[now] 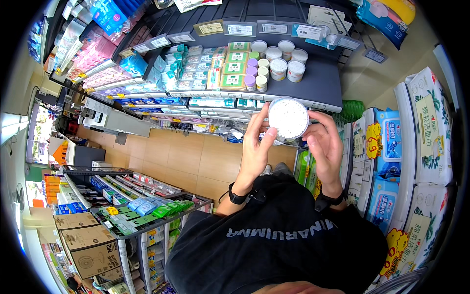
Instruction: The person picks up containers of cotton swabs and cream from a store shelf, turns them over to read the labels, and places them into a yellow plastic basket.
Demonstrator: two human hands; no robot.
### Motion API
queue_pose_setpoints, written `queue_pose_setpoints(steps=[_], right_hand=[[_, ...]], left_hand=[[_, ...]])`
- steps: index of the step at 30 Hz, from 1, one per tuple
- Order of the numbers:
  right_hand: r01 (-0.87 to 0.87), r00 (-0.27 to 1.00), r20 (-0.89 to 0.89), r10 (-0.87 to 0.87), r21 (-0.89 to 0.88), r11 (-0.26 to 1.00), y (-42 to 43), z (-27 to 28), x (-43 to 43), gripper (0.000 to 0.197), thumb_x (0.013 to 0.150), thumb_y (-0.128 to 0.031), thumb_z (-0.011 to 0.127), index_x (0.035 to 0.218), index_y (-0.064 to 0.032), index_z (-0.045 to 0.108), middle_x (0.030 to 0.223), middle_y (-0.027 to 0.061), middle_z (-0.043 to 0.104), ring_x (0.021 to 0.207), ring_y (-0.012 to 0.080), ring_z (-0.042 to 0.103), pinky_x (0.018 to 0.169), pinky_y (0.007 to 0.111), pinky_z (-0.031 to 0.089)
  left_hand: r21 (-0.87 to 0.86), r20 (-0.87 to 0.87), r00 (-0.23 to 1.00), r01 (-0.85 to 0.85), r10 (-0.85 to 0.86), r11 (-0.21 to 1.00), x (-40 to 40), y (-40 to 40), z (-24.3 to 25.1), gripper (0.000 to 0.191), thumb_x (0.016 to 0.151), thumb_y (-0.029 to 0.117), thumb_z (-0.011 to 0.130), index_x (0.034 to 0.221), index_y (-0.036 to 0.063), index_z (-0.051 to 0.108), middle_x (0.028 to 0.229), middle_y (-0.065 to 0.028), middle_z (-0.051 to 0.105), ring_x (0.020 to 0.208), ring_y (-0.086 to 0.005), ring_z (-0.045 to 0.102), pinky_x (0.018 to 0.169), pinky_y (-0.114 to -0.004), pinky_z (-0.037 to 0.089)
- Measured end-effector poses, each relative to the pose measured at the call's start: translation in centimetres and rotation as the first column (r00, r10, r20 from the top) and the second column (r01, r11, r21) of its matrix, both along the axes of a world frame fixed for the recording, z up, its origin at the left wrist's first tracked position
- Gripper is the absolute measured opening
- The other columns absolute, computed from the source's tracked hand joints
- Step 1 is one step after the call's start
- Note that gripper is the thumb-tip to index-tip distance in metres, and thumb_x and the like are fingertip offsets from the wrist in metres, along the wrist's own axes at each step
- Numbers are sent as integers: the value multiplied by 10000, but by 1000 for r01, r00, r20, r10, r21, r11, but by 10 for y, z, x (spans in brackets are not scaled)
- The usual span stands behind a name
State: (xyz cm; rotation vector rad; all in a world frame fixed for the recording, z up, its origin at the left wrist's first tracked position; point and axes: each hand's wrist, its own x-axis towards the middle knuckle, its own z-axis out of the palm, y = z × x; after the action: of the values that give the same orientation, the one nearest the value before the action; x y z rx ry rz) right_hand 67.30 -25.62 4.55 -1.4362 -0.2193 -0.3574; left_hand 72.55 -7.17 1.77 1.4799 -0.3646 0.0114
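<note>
A round clear plastic tub of cotton swabs [288, 118], its white tips facing up, is held between my two hands before the shelf. My left hand [257, 141] grips the tub's left side, with the thumb at its lower rim. My right hand [325, 141] has its fingertips on the tub's right side and the thumb apart from it. Beyond, on the dark shelf [319, 82], stand several similar tubs of swabs [278, 69]. Beside them are small round containers with purple, green and cream lids [251, 75], then green-and-tan packs [233, 68].
Price-tag holders [240, 29] and metal hooks overhang the shelf. Packs of wipes and tissues [389, 132] line the shelving close on the right. A lower display rack [147, 215] and cardboard fan boxes [93, 259] stand at the lower left, across a tiled aisle [176, 154].
</note>
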Motion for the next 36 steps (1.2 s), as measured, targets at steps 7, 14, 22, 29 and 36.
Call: queue_pose_setpoints(steps=[7,14,22,29,36], right_hand=[[50,999,13,-49,-52,997,1,-2,1,412,936,31,652,1337,43,560,1291,125,554,1007,161,641,884,295,514],[72,997,8,-72,-40,997,2,-3,1,413,924,50,658,1325,44,564,1271,123,554,993,160,649,880,298,524],[75,996,60,-65,-184,980,-6,-2,2,508,901,40,669,1393,32,546,1301,119,552,1009,156,631,916,312,499],[130,991,70,-116,-249,960,-9,-1,8,755,859,-124,751,1525,14,424,1515,161,489,1301,251,538,1116,389,392],[-86,996,-15,85,-89,992,2,0,8,850,873,-130,772,1575,22,318,1552,195,446,1432,294,455,1212,429,316]], left_hand=[[-203,-109,990,69,-92,977,1,-3,0,656,1017,339,594,1516,-49,420,1378,-154,584,1161,-189,608,1014,-336,462],[-186,-85,989,103,-121,977,-1,-4,7,640,1025,356,583,1504,-29,402,1396,-171,579,1227,-223,589,1041,-349,454],[-288,-158,976,102,-153,952,5,-4,-8,659,1024,420,544,1485,-33,416,1394,-170,576,1300,-229,552,1073,-362,442],[-632,-283,888,112,-363,767,0,-6,-7,675,1019,506,492,1452,-10,456,1341,-155,607,1215,-240,601,977,-401,515],[-699,-296,838,137,-459,701,-6,-9,1,706,1031,554,381,1419,-29,471,1306,-184,632,1103,-268,650,906,-402,542]])
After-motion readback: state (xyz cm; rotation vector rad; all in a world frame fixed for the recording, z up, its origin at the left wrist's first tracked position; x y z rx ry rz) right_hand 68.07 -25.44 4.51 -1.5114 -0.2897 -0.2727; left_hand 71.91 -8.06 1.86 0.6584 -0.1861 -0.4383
